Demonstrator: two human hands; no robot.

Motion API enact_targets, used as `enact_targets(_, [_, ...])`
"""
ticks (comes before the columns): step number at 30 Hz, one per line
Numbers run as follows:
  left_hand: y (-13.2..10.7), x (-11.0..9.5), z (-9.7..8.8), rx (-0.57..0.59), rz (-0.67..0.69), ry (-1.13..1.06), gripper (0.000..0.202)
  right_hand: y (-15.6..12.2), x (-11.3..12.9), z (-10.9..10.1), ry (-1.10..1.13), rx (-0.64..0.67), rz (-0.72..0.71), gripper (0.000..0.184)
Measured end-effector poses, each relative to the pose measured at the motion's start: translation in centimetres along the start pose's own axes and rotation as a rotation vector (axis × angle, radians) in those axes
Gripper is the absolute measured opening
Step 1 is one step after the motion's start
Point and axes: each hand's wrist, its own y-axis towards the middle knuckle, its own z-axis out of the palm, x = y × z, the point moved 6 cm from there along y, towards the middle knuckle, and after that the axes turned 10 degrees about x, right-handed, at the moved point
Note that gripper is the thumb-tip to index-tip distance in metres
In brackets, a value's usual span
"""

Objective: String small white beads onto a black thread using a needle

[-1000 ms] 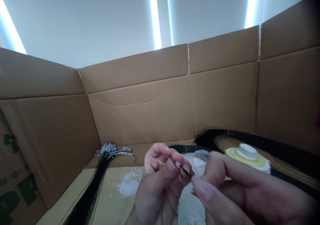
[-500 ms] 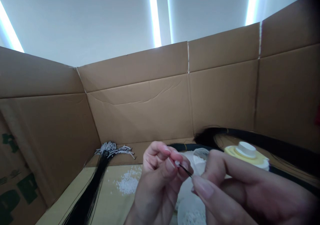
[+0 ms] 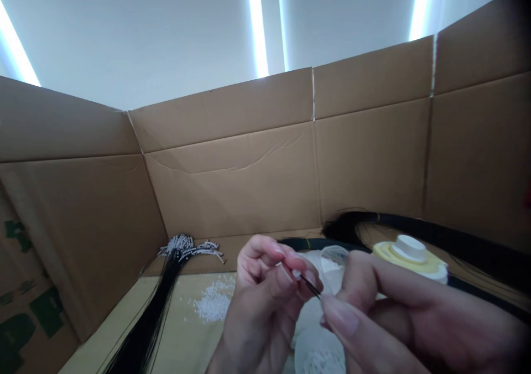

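Observation:
My left hand (image 3: pixel 265 302) pinches a small white bead (image 3: pixel 296 274) between thumb and fingertips at the centre. A thin black cord (image 3: pixel 310 286) runs from the bead to my right hand (image 3: pixel 373 307), whose thumb and forefinger are closed on it. Its tip meets the bead; whether it passes through the hole I cannot tell. Loose white beads (image 3: pixel 212 302) lie in a heap left of my left hand. Farther left, a bundle of black cords (image 3: pixel 155 313) stretches across the surface, with strung pale beads (image 3: pixel 182 247) at its far ends.
Cardboard walls (image 3: pixel 232 180) enclose the work surface (image 3: pixel 186 338). Behind my hands are clear bags (image 3: pixel 319 330) of white pieces. A yellow-and-white round container (image 3: pixel 409 255) stands at the right, near another black cord bundle (image 3: pixel 440 230) along the back wall.
My right hand has shifted very slightly right and down. A little more of the black cord and bead shows between the hands. The left hand's pinch is nearly the same.

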Motion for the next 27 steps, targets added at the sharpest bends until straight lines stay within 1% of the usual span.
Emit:
enact_targets(2, [0.03,-0.03,-0.02,-0.004,0.006,0.009,0.013,0.04,0.22,0.19,0.058,0.051,-0.012,0.035])
enact_targets(8, [0.3,-0.28,0.19,-0.014,-0.001,0.075,0.012,-0.07,0.13,0.45,0.144,0.142,0.118,0.034])
enact_targets(10, [0.24,-0.27,0.19,-0.014,-0.012,0.079,0.012,-0.12,0.1,0.48,0.173,0.172,0.126,0.032])
enact_targets(12, [0.07,-0.18,0.18,-0.014,-0.021,0.071,0.011,-0.18,0.13,0.42,0.182,0.17,0.117,0.03])
enact_targets(15, [-0.21,-0.04,0.2,-0.018,-0.023,0.061,0.009,-0.2,0.24,0.27,0.175,0.129,0.086,0.031])
enact_targets(18, [-0.23,0.07,0.35,-0.002,-0.026,0.05,0.01,-0.06,0.2,0.18,0.146,0.093,0.089,0.033])
enact_targets(22, [-0.02,0.07,0.42,0.001,-0.03,0.034,0.01,0.11,0.08,0.27,0.141,0.098,0.1,0.034])
enact_targets(27, [-0.01,0.28,0.31,-0.045,-0.052,0.013,0.01,0.1,0.23,0.54,0.122,0.107,0.091,0.038])
